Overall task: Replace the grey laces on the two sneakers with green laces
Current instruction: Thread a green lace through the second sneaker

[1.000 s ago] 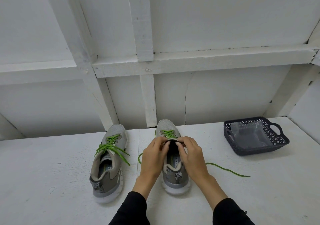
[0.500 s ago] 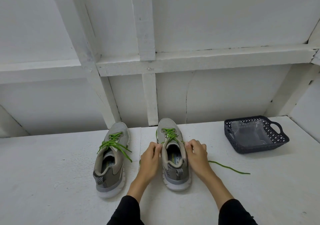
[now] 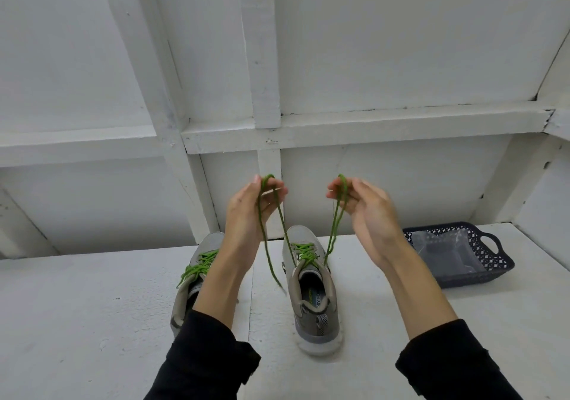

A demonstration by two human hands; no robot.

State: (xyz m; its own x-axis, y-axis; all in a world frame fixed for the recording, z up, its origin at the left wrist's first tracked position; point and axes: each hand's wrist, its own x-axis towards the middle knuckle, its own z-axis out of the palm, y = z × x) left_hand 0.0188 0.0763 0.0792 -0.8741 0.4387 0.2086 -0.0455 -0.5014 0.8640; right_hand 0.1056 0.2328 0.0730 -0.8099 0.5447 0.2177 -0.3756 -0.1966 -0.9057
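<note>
Green lace (image 3: 285, 239) ends, thin cords, pinched.

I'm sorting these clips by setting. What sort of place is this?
Probably a staged workspace, not a home: a bare white-painted table, a white panelled wall with beams, and only two sneakers and a basket laid out.
</note>
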